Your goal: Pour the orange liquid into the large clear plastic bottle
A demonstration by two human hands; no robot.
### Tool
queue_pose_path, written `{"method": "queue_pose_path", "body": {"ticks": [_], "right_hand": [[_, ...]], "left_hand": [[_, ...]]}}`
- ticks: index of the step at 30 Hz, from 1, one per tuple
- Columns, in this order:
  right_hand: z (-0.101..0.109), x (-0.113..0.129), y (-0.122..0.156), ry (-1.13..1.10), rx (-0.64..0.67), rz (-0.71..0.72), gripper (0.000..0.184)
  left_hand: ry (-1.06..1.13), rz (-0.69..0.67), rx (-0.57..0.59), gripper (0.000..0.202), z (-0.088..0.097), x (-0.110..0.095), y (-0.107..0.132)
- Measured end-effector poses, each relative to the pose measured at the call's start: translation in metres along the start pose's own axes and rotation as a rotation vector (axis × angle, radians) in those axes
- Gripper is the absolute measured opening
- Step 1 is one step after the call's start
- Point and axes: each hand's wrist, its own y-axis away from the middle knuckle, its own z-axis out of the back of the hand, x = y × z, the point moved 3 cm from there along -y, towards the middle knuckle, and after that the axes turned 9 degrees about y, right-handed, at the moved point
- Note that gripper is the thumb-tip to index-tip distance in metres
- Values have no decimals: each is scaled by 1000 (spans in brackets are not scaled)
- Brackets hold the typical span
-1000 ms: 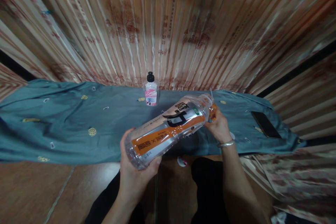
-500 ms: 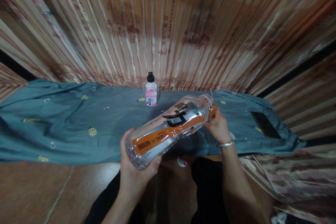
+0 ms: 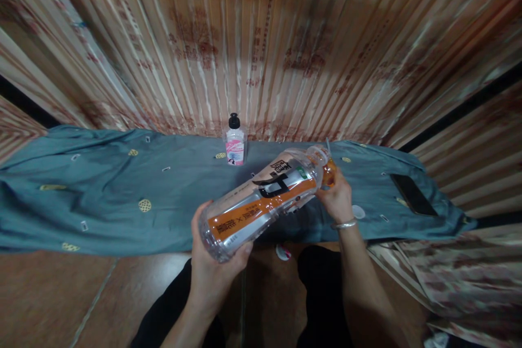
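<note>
My left hand (image 3: 218, 269) is wrapped round the base end of a large clear plastic bottle (image 3: 261, 196) with an orange and silver label. The bottle is tilted, its neck up and to the right. At the neck, my right hand (image 3: 336, 196) is closed round a small see-through amber container (image 3: 328, 174), most of it hidden by the fingers and the bottle. A thin pale stick or straw (image 3: 328, 145) rises beside the bottle's mouth. I cannot tell whether mouth and container touch.
A small bottle (image 3: 235, 147) with a black cap and pink label stands at the back of the cloth-covered surface (image 3: 110, 185). To the right lie a dark phone (image 3: 412, 194) and a pale round disc (image 3: 358, 211). Pleated curtains (image 3: 253, 38) hang behind.
Hands, bottle and amber container keep nearly the same pose. My left hand has shifted very slightly right, and more of the pale disc shows beside my right wrist.
</note>
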Motion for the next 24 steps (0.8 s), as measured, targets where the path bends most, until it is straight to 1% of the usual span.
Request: {"method": "queue_pose_path", "body": {"ticks": [5, 8, 13, 19, 24], "right_hand": [[-2, 2, 1, -10, -20, 13, 55], [-4, 2, 1, -39, -13, 17, 50], [-5, 0, 1, -44, 16, -1, 49], [-6, -4, 0, -47, 40, 16, 52], [-5, -4, 0, -56, 48, 15, 55]], "left_hand": [[21, -5, 7, 91, -1, 1, 1], [24, -15, 8, 92, -1, 4, 0], [22, -20, 4, 98, -1, 11, -1], [4, 6, 15, 94, -6, 4, 4], [16, 14, 26, 91, -7, 1, 4]]}}
